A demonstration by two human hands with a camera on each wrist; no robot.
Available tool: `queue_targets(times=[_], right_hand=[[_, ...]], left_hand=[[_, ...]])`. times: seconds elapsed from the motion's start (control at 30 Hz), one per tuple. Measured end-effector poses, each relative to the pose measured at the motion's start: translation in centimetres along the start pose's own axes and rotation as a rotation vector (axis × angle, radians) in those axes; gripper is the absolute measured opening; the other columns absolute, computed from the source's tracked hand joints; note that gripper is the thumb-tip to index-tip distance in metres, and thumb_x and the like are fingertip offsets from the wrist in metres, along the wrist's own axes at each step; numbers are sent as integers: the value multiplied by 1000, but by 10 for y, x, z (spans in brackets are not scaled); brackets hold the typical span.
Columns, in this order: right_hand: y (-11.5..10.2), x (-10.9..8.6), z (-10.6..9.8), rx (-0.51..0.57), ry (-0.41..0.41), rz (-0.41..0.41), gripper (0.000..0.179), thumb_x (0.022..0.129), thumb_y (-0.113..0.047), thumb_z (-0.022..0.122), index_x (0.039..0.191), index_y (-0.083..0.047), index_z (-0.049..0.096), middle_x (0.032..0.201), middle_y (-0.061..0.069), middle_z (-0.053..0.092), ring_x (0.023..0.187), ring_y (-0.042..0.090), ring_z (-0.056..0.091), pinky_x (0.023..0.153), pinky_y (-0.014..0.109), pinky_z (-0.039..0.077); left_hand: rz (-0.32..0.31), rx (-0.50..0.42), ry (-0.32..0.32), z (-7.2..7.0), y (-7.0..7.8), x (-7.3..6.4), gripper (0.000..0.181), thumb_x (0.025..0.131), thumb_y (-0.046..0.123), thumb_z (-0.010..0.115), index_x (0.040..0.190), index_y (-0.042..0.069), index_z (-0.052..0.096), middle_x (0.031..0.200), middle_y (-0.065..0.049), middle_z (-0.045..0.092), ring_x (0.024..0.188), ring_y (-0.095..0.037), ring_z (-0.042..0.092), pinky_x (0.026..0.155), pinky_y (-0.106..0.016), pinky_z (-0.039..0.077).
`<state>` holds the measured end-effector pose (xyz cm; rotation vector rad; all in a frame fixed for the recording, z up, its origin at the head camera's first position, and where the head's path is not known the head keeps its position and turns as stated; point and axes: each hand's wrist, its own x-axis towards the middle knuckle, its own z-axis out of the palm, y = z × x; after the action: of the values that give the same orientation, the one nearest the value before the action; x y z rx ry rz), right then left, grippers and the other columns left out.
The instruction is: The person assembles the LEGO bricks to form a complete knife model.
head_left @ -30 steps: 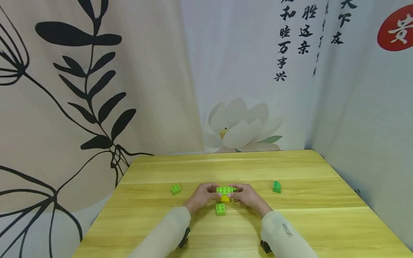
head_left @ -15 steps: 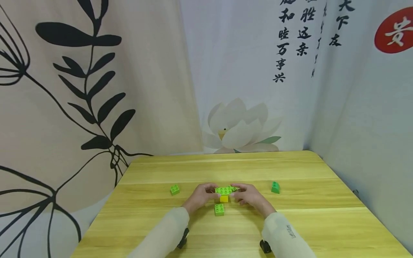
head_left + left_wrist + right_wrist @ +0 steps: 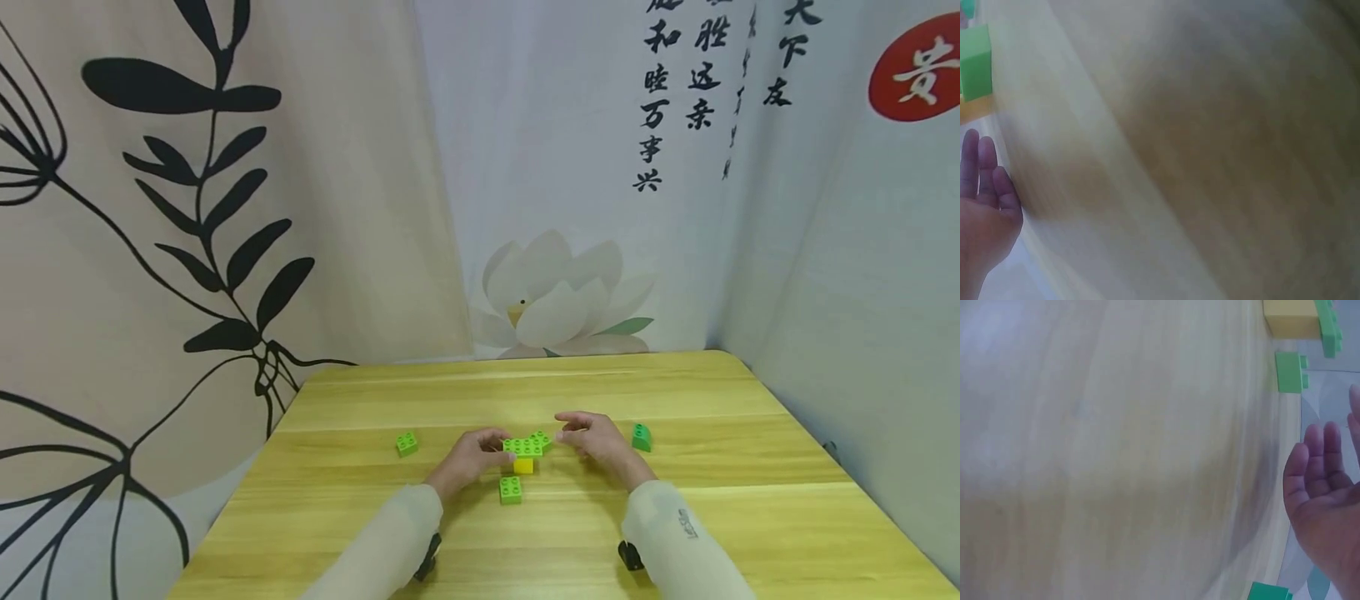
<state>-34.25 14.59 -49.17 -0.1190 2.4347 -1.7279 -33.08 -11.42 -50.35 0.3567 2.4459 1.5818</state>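
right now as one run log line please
left hand: holds long green block atop yellow block | right hand: holding nothing | front green block: on table | dark green block: on table

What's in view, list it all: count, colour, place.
Table: 1, yellowish wood, centre
Curtains: count unclear, pale, behind table
Long block: 1, light green, centre
Yellow brick: 1, yellow, under long block
Small block: 1, light green, by long block's right end
Loose bricks: 2, light green, left and near
Dark brick: 1, dark green, right
Sleeves: 2, off-white, forearms
Wrist pieces: 2, black, by sleeves
Left hand: 1, bare, pinching long block
Right hand: 1, bare, right of small block
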Motion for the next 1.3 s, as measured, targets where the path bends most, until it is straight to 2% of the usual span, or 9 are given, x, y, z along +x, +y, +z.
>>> queue_targets(times=[0.13, 0.27, 0.47, 0.7, 0.83, 0.97, 1.3], right_hand=[[1, 2, -1, -63, 2, 0, 40, 94, -13, 69, 132, -5, 63, 117, 14, 60, 84, 23, 52, 69, 34, 48], [2, 3, 0, -78, -1, 0, 40, 94, -12, 69, 133, -5, 62, 123, 16, 59, 90, 22, 54, 72, 36, 48], [3, 6, 1, -111, -6, -7, 40, 93, -15, 70, 132, -8, 63, 123, 13, 61, 97, 23, 57, 74, 36, 49], [7, 10, 4, -135, -28, -28, 41, 91, -15, 73, 130, -9, 65, 121, 11, 62, 106, 25, 58, 87, 42, 50], [9, 12, 5, -143, -42, -28, 42, 89, -15, 75, 129, -9, 65, 121, 11, 61, 107, 26, 57, 89, 44, 49], [10, 14, 5, -165, -54, -39, 44, 87, -13, 76, 129, -8, 65, 123, 13, 62, 109, 27, 57, 93, 46, 47], [7, 25, 7, -224, -139, -68, 48, 84, -7, 78, 130, -5, 64, 123, 15, 62, 117, 33, 55, 100, 50, 44]], left_hand=[[7, -12, 5, 0, 0, 0, 31, 89, 25, 76, 117, 13, 69, 99, -3, 63, 91, -18, 56, 77, -33, 46], [3, -8, 13, 0, -1, 2, 31, 89, 26, 77, 117, 14, 69, 99, -3, 63, 91, -18, 56, 77, -34, 45], [13, 13, 29, 0, -1, 5, 29, 88, 25, 78, 114, 14, 71, 97, -1, 65, 91, -17, 57, 79, -34, 47], [19, 18, 34, -3, -3, 6, 27, 87, 23, 78, 112, 14, 72, 97, 1, 65, 91, -17, 57, 82, -35, 49], [31, 26, 34, -6, -6, 3, 28, 87, 22, 78, 113, 13, 72, 98, 1, 65, 93, -17, 58, 83, -35, 50], [14, 28, 30, -7, -7, 3, 28, 87, 23, 78, 113, 15, 71, 99, 1, 65, 94, -16, 58, 83, -35, 50], [30, -9, 24, -5, -5, 2, 29, 87, 21, 79, 113, 11, 70, 96, -2, 64, 89, -17, 57, 80, -35, 49]])
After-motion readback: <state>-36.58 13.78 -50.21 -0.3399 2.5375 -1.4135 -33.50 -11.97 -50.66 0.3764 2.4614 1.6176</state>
